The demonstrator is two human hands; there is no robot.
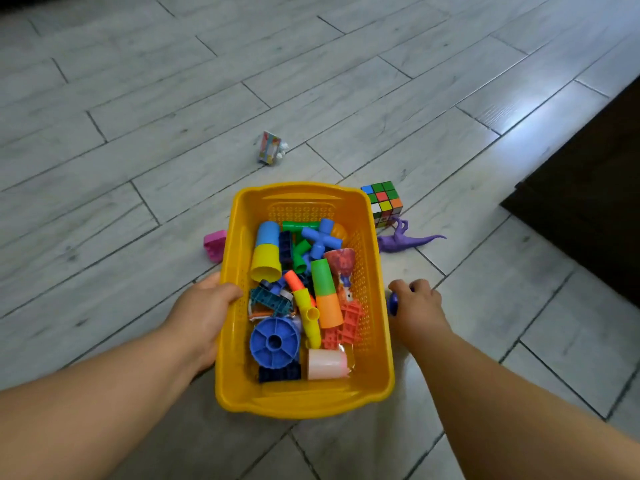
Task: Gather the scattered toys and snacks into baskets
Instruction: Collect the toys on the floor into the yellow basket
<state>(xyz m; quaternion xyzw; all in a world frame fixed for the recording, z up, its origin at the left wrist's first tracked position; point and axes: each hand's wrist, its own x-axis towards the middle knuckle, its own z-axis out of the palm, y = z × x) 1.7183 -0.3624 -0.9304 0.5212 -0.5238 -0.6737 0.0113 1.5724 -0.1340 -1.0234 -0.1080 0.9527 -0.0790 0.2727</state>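
A yellow basket (375, 375) sits on the floor, filled with several coloured cups, pipes and blocks. My left hand (201, 313) grips its left rim, thumb over the edge. Just right of the basket, my right hand (417, 301) is closed on a small blue toy (392, 304), mostly hidden by the fingers, low at the floor. A colour cube (385, 202) and a purple dinosaur (401, 239) lie at the basket's far right corner. A pink block (214, 244) lies against its left side. A small snack packet (270, 147) lies beyond the basket.
Pale grey plank flooring (138, 133) stretches all around. A dark piece of furniture (588, 202) stands at the right edge, close to the dinosaur's tail.
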